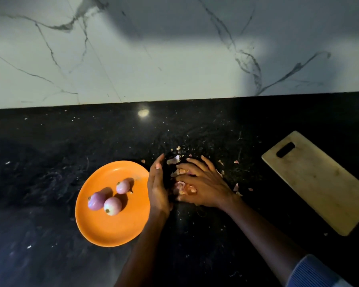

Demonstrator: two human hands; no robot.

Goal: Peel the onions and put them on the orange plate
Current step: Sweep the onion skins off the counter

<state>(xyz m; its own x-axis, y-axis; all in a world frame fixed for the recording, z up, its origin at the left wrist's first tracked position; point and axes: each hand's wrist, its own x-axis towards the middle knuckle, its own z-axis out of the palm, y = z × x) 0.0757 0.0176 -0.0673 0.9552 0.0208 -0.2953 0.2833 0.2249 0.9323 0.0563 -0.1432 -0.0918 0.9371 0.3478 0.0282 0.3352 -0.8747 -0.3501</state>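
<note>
From the head view, three peeled pink onions (110,198) sit on the round orange plate (112,228) on the black tabletop (39,172). Just right of it, the left hand (159,189) stands on edge, fingers pressed together. The right hand (203,187) lies over papery onion skins (183,188), fingers spread. A wooden cutting board (319,183) lies far right.

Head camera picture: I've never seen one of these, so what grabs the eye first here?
The orange plate stands out brightly on the black counter, left of centre, with three peeled onions on it. Just right of it, the left hand and right hand close in around a pile of onion skins. A wooden cutting board lies at the far right.
</note>
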